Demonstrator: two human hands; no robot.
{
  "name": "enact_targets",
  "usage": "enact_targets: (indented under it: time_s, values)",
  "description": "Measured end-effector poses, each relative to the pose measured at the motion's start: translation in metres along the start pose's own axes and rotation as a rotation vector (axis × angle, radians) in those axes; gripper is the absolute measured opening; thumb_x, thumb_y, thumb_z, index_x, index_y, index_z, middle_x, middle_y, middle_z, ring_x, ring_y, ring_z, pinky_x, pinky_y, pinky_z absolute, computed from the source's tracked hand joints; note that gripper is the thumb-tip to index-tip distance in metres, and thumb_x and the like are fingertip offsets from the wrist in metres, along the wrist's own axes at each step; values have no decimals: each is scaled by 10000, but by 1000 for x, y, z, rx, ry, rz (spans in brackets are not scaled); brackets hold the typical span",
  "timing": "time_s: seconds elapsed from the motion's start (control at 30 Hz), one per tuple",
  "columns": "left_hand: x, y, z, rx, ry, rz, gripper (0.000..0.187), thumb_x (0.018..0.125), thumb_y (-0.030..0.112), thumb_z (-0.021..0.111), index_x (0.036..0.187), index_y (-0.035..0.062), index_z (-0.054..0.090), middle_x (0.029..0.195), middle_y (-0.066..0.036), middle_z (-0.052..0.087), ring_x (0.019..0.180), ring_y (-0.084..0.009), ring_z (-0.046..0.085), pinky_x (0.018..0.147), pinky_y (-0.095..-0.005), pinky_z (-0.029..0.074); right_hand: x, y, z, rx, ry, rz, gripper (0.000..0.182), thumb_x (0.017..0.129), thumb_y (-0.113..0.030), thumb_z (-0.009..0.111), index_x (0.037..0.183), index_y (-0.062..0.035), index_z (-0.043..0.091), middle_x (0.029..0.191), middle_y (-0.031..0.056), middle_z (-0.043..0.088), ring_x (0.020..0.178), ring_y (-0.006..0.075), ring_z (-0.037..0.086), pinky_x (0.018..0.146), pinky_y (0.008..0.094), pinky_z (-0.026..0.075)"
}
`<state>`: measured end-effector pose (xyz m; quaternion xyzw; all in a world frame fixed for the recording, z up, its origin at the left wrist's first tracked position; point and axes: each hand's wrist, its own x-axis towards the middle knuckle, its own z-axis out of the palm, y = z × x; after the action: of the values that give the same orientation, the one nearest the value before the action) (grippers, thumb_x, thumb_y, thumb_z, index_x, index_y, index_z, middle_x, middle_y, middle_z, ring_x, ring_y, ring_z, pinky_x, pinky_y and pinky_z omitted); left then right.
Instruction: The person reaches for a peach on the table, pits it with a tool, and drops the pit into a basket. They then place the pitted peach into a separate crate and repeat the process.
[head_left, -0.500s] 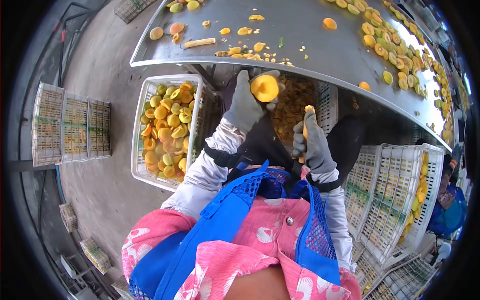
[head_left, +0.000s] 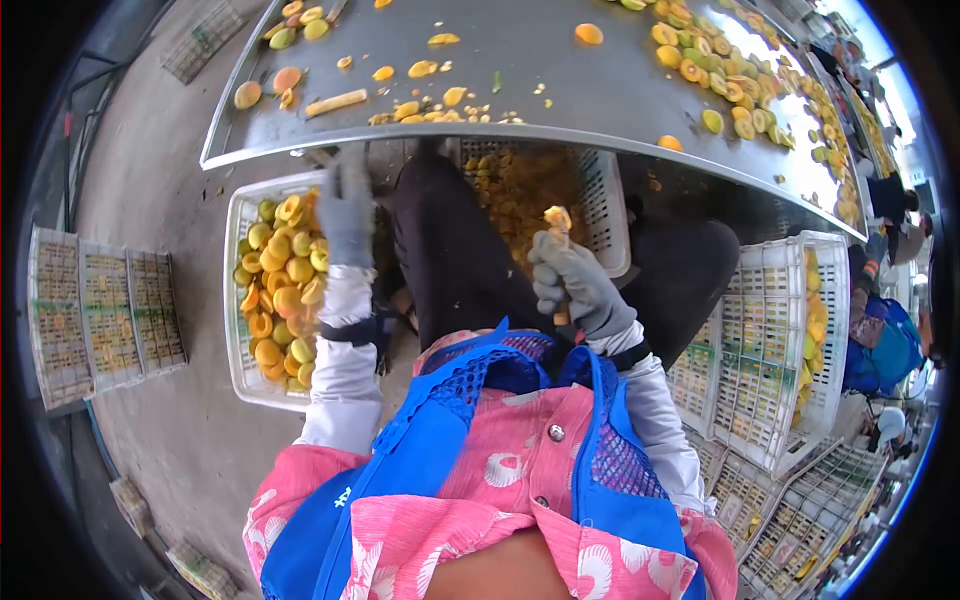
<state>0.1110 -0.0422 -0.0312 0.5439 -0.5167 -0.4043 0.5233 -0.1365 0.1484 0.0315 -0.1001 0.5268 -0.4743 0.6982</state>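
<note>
My left hand (head_left: 346, 212), in a grey glove, is smeared by motion over the right side of a white plastic crate (head_left: 234, 325). Halved yellow and green peaches (head_left: 283, 268) fill that crate. The blur hides the left fingers and anything in them. Closed around a slim wooden-handled tool (head_left: 557, 216) is my gloved right hand (head_left: 582, 280), in front of my lap. Orange pulp clings to the tool's upper tip, and its lower end shows below the fist. Beyond the right hand, under the table, sits a crate (head_left: 605, 205) of orange-brown scraps.
A metal table (head_left: 520, 85) spans the top, bearing peach halves (head_left: 735, 80), scraps and a second wooden-handled tool (head_left: 336, 102). Stacked crates (head_left: 755, 350) stand at the right, others (head_left: 100, 310) at the left. People (head_left: 885, 345) are at the far right.
My left hand has moved left from above the scrap crate to the peach crate; the peach half it held no longer shows. My right hand still grips the tool. The camera view has shifted.
</note>
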Motion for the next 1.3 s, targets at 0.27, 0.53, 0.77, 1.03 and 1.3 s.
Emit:
enact_targets:
  time_s: [0.27,0.53,0.77,1.03,1.3]
  values:
    - [-81,65,149,-181,-949,329,645,1014,355,418,1493,-34,228,1537,-174,288,1434,-246,245,1147,-332,207,35,0,-31,-151,-144,19,308,949,-420,577,818,-163,469,634,-62,438,474,61,410,417,243,359]
    - [-3,116,283,142,-1033,110,457,919,310,590,1293,50,558,1232,-145,613,1107,-206,602,966,-323,458,51,-16,-85,14,229,-23,271,955,-350,595,941,-95,505,637,-1,478,473,106,449,412,277,414]
    - [103,112,509,699,-1199,700,626,875,405,616,1412,132,446,1396,-161,497,1272,-335,488,1066,-405,391,4,-112,-145,0,350,-295,167,960,-231,613,921,-78,562,633,-39,504,496,50,469,444,218,406]
    - [124,98,641,840,-940,797,828,753,669,627,1439,253,424,1514,-218,301,1398,-437,258,1128,-505,251,81,-291,-272,-350,585,-505,90,940,-114,609,1000,-52,581,730,-39,541,582,49,485,539,218,446]
    - [119,83,565,558,-1530,880,585,823,521,642,1303,192,583,1425,-163,439,1315,-373,401,1100,-501,307,192,-380,-360,-1186,969,-689,287,918,-231,620,1076,5,584,933,117,651,826,258,657,710,350,503]
